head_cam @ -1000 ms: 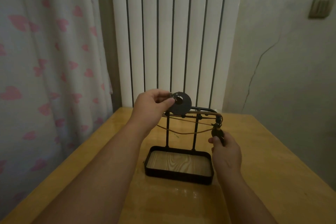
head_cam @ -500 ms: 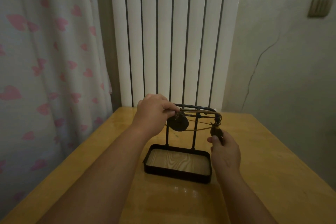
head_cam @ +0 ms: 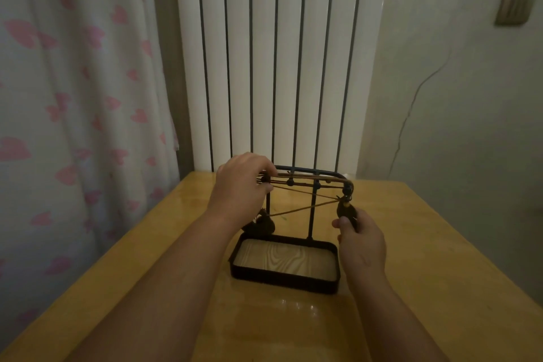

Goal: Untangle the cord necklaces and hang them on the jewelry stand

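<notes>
Though dim, pendant (head_cam: pixel 266 225) half behind forearm (head_cam: pixel 191 258).

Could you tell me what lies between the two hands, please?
In the head view, brown cords run from the left hand to the pendant in the right hand, crossing the jewelry stand uprights.

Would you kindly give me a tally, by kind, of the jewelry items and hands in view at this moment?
Jewelry stand: 1
Pendants: 2 (round pendant hanging at the left, oval pendant held by the right hand)
Hands: 2 (left hand pinches the cords at the top bar)
Cords: tangled, count unclear
Total: 5, cords aside
</notes>
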